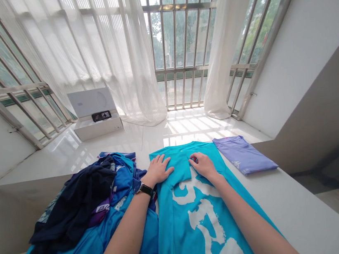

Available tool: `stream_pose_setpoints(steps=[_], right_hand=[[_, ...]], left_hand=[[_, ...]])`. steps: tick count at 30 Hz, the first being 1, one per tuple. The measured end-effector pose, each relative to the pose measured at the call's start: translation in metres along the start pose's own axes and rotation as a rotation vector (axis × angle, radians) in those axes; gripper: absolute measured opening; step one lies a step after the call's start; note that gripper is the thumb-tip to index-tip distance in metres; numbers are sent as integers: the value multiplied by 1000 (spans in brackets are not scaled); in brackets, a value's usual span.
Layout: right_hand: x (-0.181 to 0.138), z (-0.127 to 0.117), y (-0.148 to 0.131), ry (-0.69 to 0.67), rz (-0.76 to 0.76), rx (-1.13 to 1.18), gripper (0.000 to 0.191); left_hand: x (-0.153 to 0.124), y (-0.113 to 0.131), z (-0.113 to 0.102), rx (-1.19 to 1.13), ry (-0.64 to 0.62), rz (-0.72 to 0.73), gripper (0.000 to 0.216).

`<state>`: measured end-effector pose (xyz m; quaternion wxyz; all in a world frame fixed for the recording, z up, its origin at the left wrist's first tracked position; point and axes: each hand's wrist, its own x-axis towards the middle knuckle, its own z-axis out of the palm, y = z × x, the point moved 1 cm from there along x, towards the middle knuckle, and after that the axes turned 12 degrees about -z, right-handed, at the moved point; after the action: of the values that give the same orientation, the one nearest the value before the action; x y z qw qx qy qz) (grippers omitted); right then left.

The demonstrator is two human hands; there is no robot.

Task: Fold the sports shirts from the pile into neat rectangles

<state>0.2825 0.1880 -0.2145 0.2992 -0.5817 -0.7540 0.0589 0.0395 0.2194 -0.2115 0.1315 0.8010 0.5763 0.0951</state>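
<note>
A turquoise T-shirt (173, 226) with large white brush-style lettering lies spread in front of me, its neckline toward the window. One sleeve is folded inward across its upper part. My left hand (159, 170), with a dark watch on the wrist, rests flat on the shirt near the shoulder, fingers spread. At the hem of the folded sleeve, my right hand (204, 165) has its thumb and fingers pinched together on the fabric. The fingertips partly hide the cloth they grip.
A heap of blue and dark clothes (82, 201) lies on the left. On the right is a folded lilac shirt (246, 156). An open white box (99, 128) with a phone-like black object (101, 116) stands on the white ledge (145, 136), near sheer curtains (129, 57) and a barred window.
</note>
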Motion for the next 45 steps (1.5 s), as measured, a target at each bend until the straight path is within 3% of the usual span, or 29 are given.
stream_pose_setpoints(steps=[4,10,17,25,31,38,41,45], right_hand=[[0,0,-9,-15,-7,-48,23],[-1,-10,-27,-122,-29,-74,49],[-4,-20,-31,-263,-18,7,39],[-4,-10,-24,-272,-61,97,25],[-2,-12,-26,-250,-84,133,24],[-3,-16,-33,-258,-59,276,24],[-4,-14,-34,-272,-32,389,22],[-4,-9,-34,-235,-33,367,22]], left_hand=[[-3,-2,2,32,-73,-67,64],[2,-9,-7,-2,0,-47,51],[5,-20,-18,16,46,-97,40],[10,-45,-27,3,99,-283,37],[8,-53,-39,-39,48,-379,27],[5,-39,-37,-64,28,-446,39],[5,-37,-37,-118,20,-418,49],[7,-37,-36,-228,-3,-344,64]])
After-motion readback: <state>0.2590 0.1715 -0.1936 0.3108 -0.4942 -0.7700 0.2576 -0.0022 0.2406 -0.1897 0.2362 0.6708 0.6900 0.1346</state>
